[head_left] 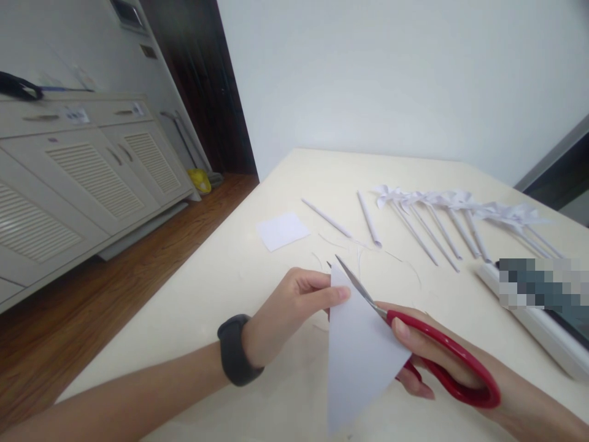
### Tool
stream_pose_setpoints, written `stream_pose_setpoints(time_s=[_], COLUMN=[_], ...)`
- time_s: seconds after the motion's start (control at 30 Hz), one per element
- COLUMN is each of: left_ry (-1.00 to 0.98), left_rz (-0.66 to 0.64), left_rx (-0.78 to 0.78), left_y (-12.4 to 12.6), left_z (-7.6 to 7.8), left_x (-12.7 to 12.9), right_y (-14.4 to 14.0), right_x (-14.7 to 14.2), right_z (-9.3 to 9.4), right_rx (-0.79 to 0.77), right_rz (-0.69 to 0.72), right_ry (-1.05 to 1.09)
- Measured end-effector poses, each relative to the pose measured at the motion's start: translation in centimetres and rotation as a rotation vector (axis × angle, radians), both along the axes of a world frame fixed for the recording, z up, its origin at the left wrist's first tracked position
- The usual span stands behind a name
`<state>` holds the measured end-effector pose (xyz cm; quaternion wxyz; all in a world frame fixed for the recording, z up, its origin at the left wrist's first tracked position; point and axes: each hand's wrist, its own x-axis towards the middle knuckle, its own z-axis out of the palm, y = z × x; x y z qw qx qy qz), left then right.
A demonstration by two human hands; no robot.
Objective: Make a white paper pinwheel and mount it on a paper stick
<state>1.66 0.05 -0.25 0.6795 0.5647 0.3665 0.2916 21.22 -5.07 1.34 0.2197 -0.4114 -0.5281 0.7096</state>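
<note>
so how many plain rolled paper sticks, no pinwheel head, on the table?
2. Both lie on the table beyond the hands: the left stick past the scissors' tip, the right stick beside it, next to the pinwheel row. More may hide among those.

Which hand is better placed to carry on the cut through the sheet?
Probably the right hand: it grips the red scissors, whose blades are open at the top edge of the white paper. The left hand only pinches the paper's upper left edge to steady it.
</note>
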Motion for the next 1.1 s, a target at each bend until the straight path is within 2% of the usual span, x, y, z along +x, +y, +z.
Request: stream_pose_setpoints(time_s=[0.3,0.53,0.8,0.93,1.1], left_ry=[0.046,0.022,0.063,0.047,0.038], left_rz=[-0.017,0.04,0.049,0.038,0.023], left_rx=[0.099,0.171,0.226,0.197,0.192], left_y=[0.0,0.2,0.0,0.0,0.0], left_z=[0.0,0.0,0.4,0.3,0.2], left_x=[0.1,0.0,0.2,0.2,0.1], right_y=[0.0,0.1,-0.3,-0.2,-0.1], right_x=[0.4,0.6,0.5,0.5,0.4], right_z=[-0.6,-0.8,-0.2,-1.1,-2.6], right_rx=[0.039,0.078,0.003,-0.003,0.067], right_rz=[0.03,0.027,-0.001,-0.008,-0.016], right_ry=[-0.023,-0.084,-0.092,-0.022,0.037])
